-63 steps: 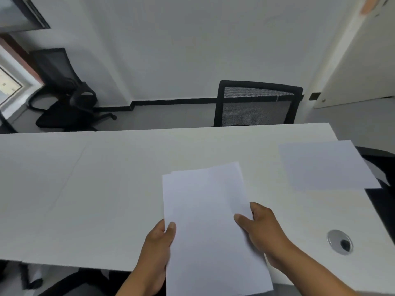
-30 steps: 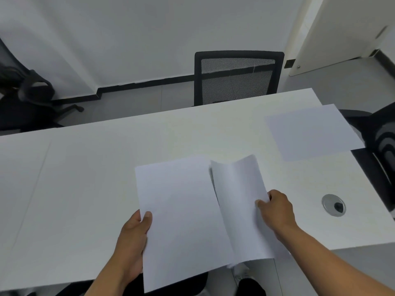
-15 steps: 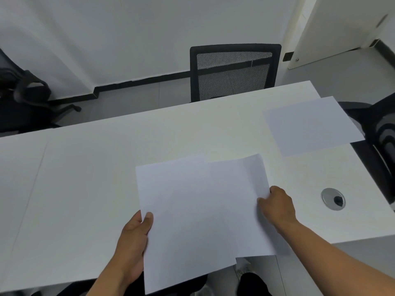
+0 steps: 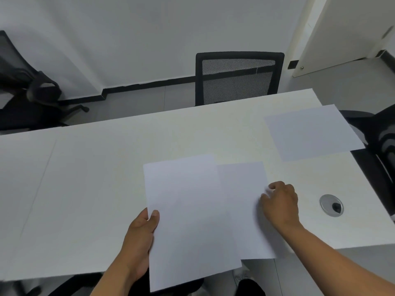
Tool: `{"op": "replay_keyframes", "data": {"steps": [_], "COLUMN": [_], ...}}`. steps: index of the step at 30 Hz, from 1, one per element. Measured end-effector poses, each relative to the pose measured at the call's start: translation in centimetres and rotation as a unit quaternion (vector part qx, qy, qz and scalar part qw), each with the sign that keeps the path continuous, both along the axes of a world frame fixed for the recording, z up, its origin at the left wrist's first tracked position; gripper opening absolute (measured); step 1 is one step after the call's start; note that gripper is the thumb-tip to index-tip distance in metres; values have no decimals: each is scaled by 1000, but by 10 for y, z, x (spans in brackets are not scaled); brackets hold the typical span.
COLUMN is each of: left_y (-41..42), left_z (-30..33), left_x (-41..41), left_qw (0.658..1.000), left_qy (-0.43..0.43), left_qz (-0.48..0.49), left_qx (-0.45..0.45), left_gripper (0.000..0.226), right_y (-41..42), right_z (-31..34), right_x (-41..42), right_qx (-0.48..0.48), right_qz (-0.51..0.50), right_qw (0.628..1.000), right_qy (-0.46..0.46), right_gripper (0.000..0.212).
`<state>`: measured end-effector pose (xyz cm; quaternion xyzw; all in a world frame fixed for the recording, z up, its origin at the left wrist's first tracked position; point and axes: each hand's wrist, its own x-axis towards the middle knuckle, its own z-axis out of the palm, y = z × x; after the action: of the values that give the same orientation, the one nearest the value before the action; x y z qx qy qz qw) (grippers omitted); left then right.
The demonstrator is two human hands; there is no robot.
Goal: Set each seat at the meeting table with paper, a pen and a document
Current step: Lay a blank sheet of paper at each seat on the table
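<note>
Head view. We take the cable grommet (image 4: 331, 205), set in the meeting table (image 4: 85, 189), as our landmark.

Change noted: a second ago the right hand (image 4: 280, 205) was peeling one sheet off the held papers, bowed upward. Now that sheet (image 4: 243, 210) lies flat, just left of the grommet, its near edge overhanging the table edge. The right hand's fingers are curled at the sheet's right edge; blur hides whether they pinch it or only press it, so we cannot tell the hold.

Further left of the grommet, the left hand (image 4: 141, 233) grips the remaining stack (image 4: 188, 221), thumb on top and fingers hidden beneath. The stack overlaps the left part of the separated sheet and hangs past the near edge.

Beyond the grommet, towards the far right corner, another single sheet (image 4: 312, 133) lies flat at the table's end, by a dark chair (image 4: 382, 133). Across the table from the grommet stands a mesh-back chair (image 4: 237, 77); far to the left, a third chair (image 4: 25, 99) sits away from the table.

Our reading: the paper for this near seat is as good as laid, making two seats papered. The mesh-back chair's place has none yet. No pens or documents in sight, so we judge the task early.
</note>
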<state>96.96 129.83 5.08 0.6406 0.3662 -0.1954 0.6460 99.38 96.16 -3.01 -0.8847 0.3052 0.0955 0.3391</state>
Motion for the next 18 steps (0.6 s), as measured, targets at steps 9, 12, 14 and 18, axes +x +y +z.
{"op": "replay_keyframes", "data": {"steps": [9, 12, 14, 18], "left_y": [-9, -10, -9, -1], "left_z": [30, 40, 46, 61], "left_x": [-12, -20, -28, -48], "left_qw": [999, 998, 998, 995], "left_qy": [-27, -37, -43, -53], "left_qz": [26, 40, 53, 79], "left_qx": [-9, -11, -11, -16], "left_gripper": [28, 28, 28, 29], "right_y": [50, 61, 68, 80], "right_z": [62, 73, 81, 98], "right_x": [-8, -10, -11, -15], "right_qx": [184, 216, 224, 232], "right_qz": [132, 149, 161, 181], "right_qw": [972, 964, 960, 954], "right_qy": [-59, -54, -54, -61], "right_gripper": [44, 41, 39, 39]}}
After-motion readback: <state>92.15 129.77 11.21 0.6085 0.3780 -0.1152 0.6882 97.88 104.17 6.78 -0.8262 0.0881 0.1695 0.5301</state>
